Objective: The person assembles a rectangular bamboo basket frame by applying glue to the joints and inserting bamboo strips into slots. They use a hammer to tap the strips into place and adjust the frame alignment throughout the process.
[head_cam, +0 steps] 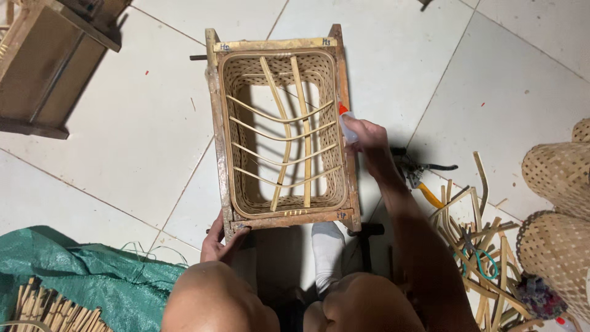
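while our left hand (216,241) grips the wooden frame's (216,132) near-left corner, our right hand (364,136) closes around a glue bottle (345,122) at the woven basket's (329,80) right rim.

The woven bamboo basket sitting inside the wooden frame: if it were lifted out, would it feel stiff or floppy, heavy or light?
The woven basket would probably feel light: its walls are thin open lattice. It likely flexes a little, since the crossing bamboo strips already bow. The wooden frame, steadied by the left hand, seems to give it its shape.
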